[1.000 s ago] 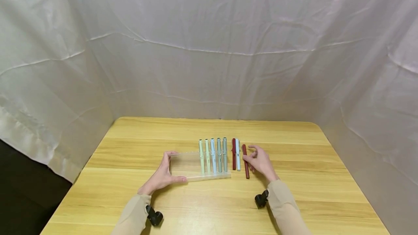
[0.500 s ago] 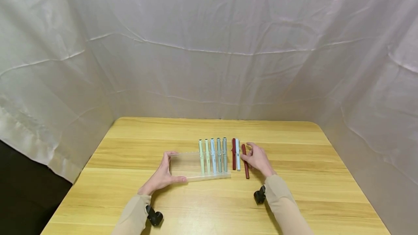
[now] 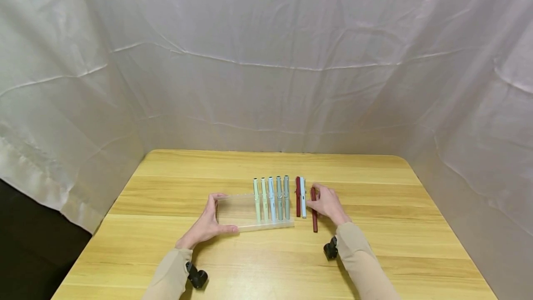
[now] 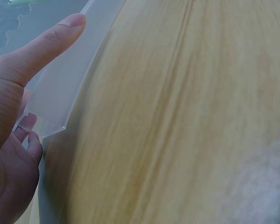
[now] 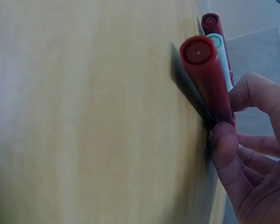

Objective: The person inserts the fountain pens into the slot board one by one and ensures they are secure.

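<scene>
My left hand (image 3: 204, 226) grips the left end of a clear plastic tray (image 3: 235, 212), thumb along its near wall and fingers at the far side. Side by side in the tray's right part lie two pale green pens (image 3: 265, 203), a light blue pen (image 3: 272, 200) and two grey-green pens (image 3: 280, 200). My right hand (image 3: 326, 203) pinches a dark red pen (image 3: 314, 221) between thumb and forefinger; its round end faces the right wrist view. Just left of that hand, another dark red pen (image 3: 298, 198) and a light blue pen (image 3: 303, 200) lie together on the table.
The wooden table (image 3: 266, 263) carries all these things. Pale cloth (image 3: 266, 82) hangs behind and on both sides. A small black camera sits on each wrist, the right one (image 3: 331, 248) close above the tabletop.
My right hand has shifted slightly left and closed on the dark red pen. That pen has swung straighter and slid a little nearer. The left hand and tray stay still.
</scene>
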Action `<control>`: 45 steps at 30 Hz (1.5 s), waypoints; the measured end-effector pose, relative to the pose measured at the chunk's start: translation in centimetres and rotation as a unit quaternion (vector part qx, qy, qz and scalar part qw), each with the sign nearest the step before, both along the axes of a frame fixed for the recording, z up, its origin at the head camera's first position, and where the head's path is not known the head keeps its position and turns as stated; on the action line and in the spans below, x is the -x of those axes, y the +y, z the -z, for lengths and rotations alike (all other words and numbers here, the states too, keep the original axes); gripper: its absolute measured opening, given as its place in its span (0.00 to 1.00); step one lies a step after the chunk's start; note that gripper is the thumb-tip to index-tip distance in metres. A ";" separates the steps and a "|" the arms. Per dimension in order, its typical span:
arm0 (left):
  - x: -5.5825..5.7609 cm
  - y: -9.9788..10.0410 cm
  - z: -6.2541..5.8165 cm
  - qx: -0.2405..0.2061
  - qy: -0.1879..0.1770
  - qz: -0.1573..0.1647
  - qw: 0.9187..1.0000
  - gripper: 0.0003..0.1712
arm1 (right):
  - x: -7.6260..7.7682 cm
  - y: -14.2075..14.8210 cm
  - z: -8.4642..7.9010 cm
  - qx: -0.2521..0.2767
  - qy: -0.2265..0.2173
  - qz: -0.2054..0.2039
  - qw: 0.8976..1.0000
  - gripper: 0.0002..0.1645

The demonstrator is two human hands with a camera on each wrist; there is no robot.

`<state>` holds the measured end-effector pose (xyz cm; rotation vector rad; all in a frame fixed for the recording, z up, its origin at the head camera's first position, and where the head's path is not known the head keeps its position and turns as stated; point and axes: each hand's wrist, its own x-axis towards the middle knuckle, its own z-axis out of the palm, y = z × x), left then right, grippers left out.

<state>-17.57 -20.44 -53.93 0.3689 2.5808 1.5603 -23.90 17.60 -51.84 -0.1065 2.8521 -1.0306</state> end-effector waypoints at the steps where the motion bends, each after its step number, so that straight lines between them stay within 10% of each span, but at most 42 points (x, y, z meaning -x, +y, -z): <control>1: 0.0 0.0 0.0 0.001 0.000 0.000 1.000 0.62 | 0.0 0.0 0.0 0.001 -0.001 0.000 1.000 0.43; 45: 0.0 0.0 0.0 -0.003 0.007 0.002 1.000 0.62 | -3.1 -0.9 -0.4 0.228 0.114 0.048 0.966 0.42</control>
